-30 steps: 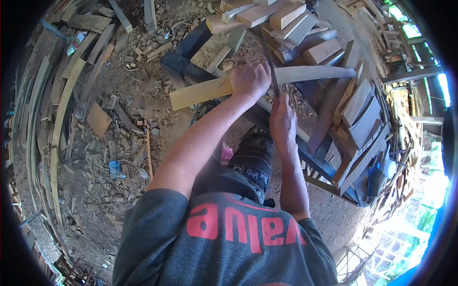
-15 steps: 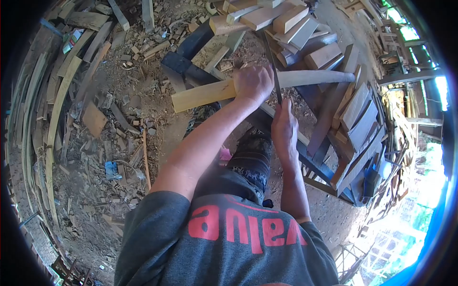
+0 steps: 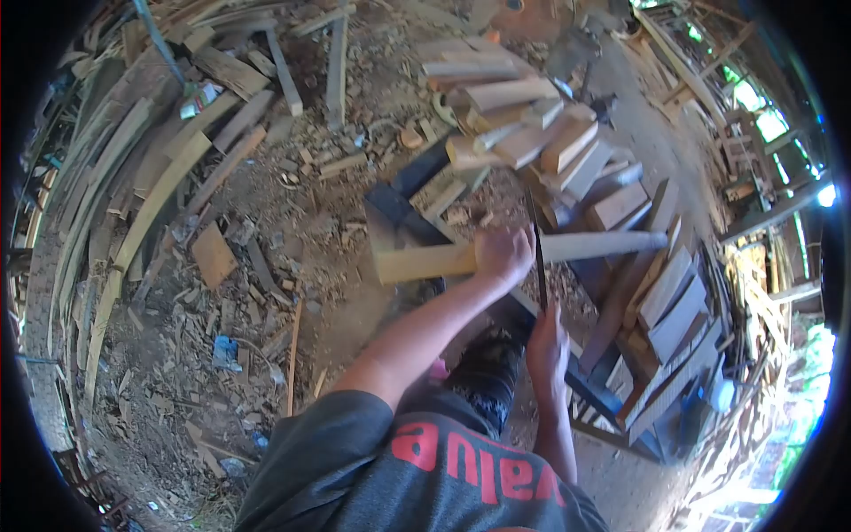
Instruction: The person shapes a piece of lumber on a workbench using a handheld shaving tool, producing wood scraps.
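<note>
A long, slightly curved piece of pale wood (image 3: 603,246) lies across a dark frame (image 3: 421,217). Wrapped over that piece near its middle is my left hand (image 3: 503,255), closed on it. My right hand (image 3: 548,341) is closed round the near end of a thin dark blade-like tool (image 3: 539,257), its handle hidden by the fingers. The blade crosses the wood just right of my left hand and points away from me.
Cut wood blocks (image 3: 567,146) are heaped beyond and right of the frame. Long boards (image 3: 168,208) lie at the left. Chips and offcuts cover the ground, with a blue scrap (image 3: 226,353) among them.
The whole view has shifted, so everything appears lower and mostly further right. Both hands keep their holds, and the blade still crosses the wood beside my left hand.
</note>
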`<state>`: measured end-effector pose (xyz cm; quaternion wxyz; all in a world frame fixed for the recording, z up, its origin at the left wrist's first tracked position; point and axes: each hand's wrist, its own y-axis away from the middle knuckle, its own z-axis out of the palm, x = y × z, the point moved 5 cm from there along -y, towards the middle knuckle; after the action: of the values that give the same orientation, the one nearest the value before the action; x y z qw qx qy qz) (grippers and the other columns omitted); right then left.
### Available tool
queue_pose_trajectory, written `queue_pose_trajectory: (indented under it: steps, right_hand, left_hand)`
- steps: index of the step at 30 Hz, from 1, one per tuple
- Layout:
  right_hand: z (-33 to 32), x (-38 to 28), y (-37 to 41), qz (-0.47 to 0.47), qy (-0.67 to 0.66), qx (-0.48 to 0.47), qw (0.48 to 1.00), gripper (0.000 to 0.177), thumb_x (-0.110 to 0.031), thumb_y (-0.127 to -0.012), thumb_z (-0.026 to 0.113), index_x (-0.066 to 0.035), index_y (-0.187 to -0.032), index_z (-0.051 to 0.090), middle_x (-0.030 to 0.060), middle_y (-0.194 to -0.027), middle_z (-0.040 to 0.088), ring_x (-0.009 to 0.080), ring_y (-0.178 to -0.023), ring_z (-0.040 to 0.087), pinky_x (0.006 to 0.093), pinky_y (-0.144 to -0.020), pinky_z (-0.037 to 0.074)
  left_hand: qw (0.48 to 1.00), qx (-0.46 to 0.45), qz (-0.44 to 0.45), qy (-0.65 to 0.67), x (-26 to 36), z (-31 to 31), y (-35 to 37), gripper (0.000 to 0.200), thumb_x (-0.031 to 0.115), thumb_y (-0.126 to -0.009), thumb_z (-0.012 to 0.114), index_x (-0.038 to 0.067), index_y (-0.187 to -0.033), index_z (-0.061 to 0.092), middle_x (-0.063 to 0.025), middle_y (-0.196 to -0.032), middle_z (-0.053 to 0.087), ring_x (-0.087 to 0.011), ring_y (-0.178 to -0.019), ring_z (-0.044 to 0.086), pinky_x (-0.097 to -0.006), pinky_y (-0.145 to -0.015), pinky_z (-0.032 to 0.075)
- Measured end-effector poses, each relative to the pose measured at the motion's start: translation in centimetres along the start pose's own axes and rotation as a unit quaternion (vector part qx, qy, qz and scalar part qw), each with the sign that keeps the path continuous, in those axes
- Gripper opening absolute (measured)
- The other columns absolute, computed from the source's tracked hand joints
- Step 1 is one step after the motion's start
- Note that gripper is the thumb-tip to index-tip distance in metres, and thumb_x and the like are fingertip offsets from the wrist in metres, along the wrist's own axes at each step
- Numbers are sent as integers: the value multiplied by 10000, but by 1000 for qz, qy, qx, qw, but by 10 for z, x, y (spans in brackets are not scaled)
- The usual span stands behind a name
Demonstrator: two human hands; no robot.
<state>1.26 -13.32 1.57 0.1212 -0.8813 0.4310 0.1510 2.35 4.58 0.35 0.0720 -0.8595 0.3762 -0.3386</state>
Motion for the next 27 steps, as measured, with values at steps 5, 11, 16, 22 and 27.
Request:
queue_pose_trajectory:
  steps: [5, 11, 16, 22, 27]
  right_hand:
    - [-2, 0, -1, 32, -6, -14, 999, 125, -179, -965, 431, -54, -970, 422, 258, -688, 597, 458, -684, 597, 553, -558, 428]
    - [6, -5, -18, -35, -38, 51, 997, 109, -169, -961, 440, -61, -960, 421, 250, -662, 594, 443, -656, 605, 540, -556, 456]
    - [-8, 4, 8, 20, -25, -8, 999, 117, -171, -959, 442, -56, -971, 425, 254, -669, 596, 457, -673, 599, 551, -571, 454]
    - [6, -6, -24, -1, -52, 22, 998, 123, -171, -965, 423, -49, -982, 426, 258, -674, 597, 462, -673, 592, 565, -583, 442]
    - [-9, 6, 11, 44, -29, -48, 998, 145, -190, -969, 415, -47, -992, 414, 263, -686, 601, 466, -684, 593, 557, -592, 448]
  left_hand:
    - [1000, -20, -8, -5, 0, 1, 0, 553, 360, -949, 400, 102, -523, 641, -128, -503, 604, -292, -482, 625, -411, -507, 495]
    - [999, -31, -5, -12, 0, 3, -1, 563, 371, -945, 398, 94, -519, 640, -132, -511, 611, -294, -492, 632, -408, -512, 499]
    - [999, -31, -3, -30, 1, 2, -2, 563, 356, -948, 393, 80, -526, 642, -138, -524, 617, -294, -495, 635, -411, -528, 505]
    - [999, -33, -10, -33, 1, 4, -1, 559, 352, -946, 393, 72, -536, 649, -157, -548, 624, -310, -525, 647, -409, -552, 517]
    - [998, -45, -9, -42, 2, 3, -3, 570, 359, -949, 382, 71, -536, 649, -153, -551, 626, -315, -536, 649, -415, -561, 518]
